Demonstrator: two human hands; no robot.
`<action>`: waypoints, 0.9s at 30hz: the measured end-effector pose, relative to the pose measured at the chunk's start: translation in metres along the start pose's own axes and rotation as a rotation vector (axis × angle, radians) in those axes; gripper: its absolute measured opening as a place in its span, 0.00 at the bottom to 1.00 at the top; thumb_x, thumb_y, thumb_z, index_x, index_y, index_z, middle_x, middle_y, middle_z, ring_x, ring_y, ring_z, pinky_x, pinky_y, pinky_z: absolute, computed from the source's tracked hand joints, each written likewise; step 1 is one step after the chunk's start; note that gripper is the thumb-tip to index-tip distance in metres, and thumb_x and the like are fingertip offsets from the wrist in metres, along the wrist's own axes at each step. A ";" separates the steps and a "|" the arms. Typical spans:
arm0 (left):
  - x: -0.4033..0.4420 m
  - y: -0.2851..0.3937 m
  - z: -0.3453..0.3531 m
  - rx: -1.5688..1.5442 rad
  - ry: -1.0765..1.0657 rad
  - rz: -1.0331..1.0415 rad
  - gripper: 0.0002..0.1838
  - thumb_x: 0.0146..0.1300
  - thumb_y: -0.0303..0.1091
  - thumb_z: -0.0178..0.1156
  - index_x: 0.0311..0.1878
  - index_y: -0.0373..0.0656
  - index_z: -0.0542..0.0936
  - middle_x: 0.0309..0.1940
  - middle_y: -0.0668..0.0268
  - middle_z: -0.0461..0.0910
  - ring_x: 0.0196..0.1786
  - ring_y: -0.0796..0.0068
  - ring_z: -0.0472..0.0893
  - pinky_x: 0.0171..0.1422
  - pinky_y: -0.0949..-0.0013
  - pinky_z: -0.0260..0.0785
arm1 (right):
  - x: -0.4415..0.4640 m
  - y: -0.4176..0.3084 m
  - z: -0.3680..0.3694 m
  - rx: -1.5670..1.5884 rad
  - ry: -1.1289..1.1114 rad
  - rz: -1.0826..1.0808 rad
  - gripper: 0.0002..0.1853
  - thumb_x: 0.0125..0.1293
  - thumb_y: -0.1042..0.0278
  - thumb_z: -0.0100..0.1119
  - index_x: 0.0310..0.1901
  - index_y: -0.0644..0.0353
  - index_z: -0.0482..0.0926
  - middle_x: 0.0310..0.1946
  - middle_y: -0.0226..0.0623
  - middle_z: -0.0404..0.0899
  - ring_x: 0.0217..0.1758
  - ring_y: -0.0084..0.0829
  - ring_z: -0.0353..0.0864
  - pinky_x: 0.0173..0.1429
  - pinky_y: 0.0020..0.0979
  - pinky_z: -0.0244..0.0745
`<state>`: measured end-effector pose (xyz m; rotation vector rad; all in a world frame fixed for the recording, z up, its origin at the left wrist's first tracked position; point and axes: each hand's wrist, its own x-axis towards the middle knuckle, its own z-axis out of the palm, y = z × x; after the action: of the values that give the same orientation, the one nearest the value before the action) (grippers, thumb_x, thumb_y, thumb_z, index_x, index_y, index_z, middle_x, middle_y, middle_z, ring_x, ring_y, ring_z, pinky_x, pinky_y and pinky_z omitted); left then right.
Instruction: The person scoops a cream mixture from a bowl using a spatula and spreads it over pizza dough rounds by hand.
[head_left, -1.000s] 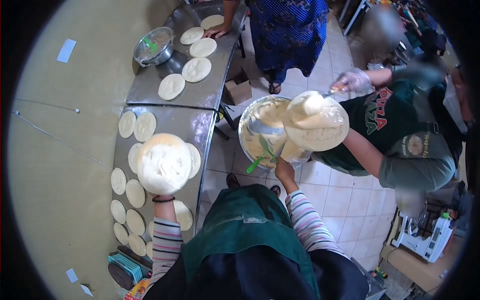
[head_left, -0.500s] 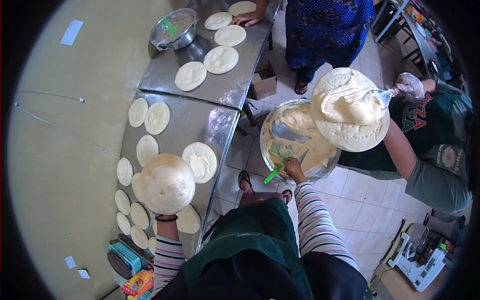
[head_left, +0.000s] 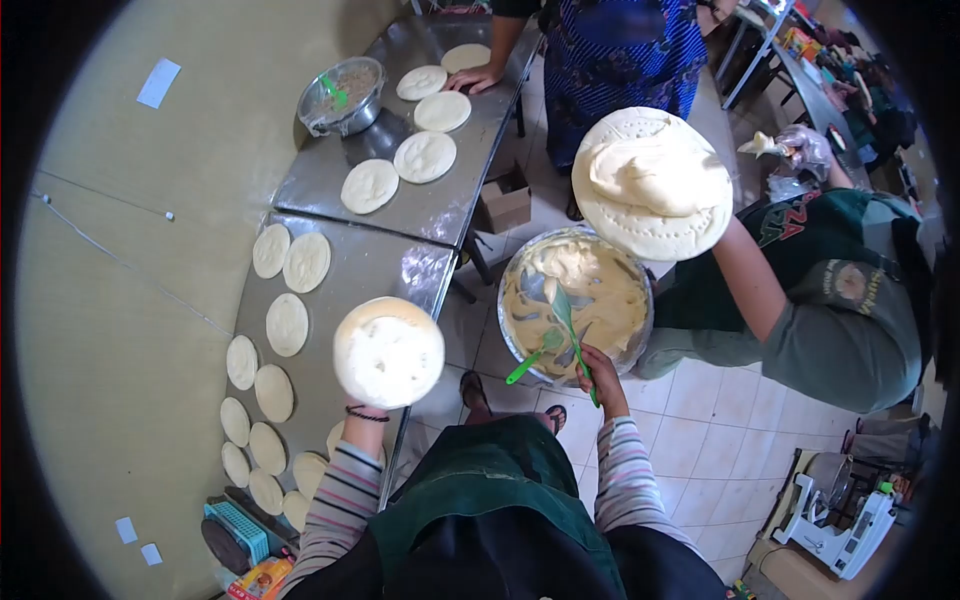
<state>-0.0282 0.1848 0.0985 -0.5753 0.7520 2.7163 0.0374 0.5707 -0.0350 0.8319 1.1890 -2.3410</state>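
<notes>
My left hand [head_left: 370,408] holds up a round pizza crust [head_left: 388,360] from below, over the steel table's edge; the fingers are hidden under it. The crust has a pale, pricked top. My right hand [head_left: 600,380] is closed round the handle of a green spatula [head_left: 567,315]. Its blade reaches into a large bowl [head_left: 648,310] of pale creamy spread [head_left: 615,290], touching or close to a mound of it. A second green spatula [head_left: 522,370] rests in the bowl near my right hand.
Several crusts [head_left: 288,325] lie on the steel table [head_left: 385,265]. At right, a co-worker's arm [head_left: 750,280] supports a crust heaped with spread [head_left: 655,180]; their gloved hand [head_left: 805,150] holds a coated tool. Another person's hand [head_left: 475,78] rests near a metal bowl [head_left: 345,95]. A cardboard box [head_left: 505,200] stands below.
My left hand has moved the crust rightward, towards the table edge. My right hand has drawn back slightly, and the spatula it holds now shows clearly. The co-worker's tool has left their crust.
</notes>
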 end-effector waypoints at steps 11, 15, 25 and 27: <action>0.061 -0.094 0.087 -0.370 -0.500 -0.388 0.25 0.62 0.49 0.43 0.55 0.41 0.69 0.53 0.56 0.71 0.55 0.56 0.71 0.59 0.53 0.63 | -0.168 -0.093 0.098 -0.748 0.047 -0.568 0.15 0.63 0.70 0.49 0.51 0.61 0.72 0.23 0.34 0.73 0.23 0.22 0.71 0.23 0.28 0.68; 0.064 -0.106 0.117 -0.307 -0.527 -0.381 0.24 0.62 0.47 0.43 0.55 0.39 0.68 0.53 0.56 0.70 0.55 0.58 0.71 0.58 0.55 0.64 | -0.198 -0.112 0.159 -1.479 0.421 -0.936 0.16 0.60 0.71 0.49 0.51 0.50 0.73 0.25 0.42 0.72 0.27 0.40 0.75 0.30 0.38 0.70; 0.066 -0.045 0.148 -0.269 -0.772 -0.350 0.28 0.61 0.50 0.43 0.58 0.40 0.65 0.56 0.56 0.68 0.56 0.58 0.70 0.60 0.55 0.63 | -0.255 -0.145 0.182 -1.754 0.660 -0.913 0.18 0.49 0.75 0.53 0.43 0.46 0.78 0.20 0.33 0.70 0.20 0.35 0.74 0.24 0.34 0.70; 0.066 -0.047 0.150 -0.202 -0.653 -0.358 0.28 0.62 0.49 0.43 0.58 0.39 0.65 0.56 0.56 0.68 0.56 0.59 0.70 0.59 0.55 0.63 | -0.252 -0.149 0.189 -1.751 0.619 -1.023 0.18 0.48 0.75 0.54 0.43 0.46 0.79 0.19 0.33 0.70 0.20 0.34 0.74 0.23 0.33 0.70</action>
<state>-0.1154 0.3136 0.1678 0.1458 0.1851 2.4177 0.0789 0.5180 0.3068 0.1403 3.4217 -0.3765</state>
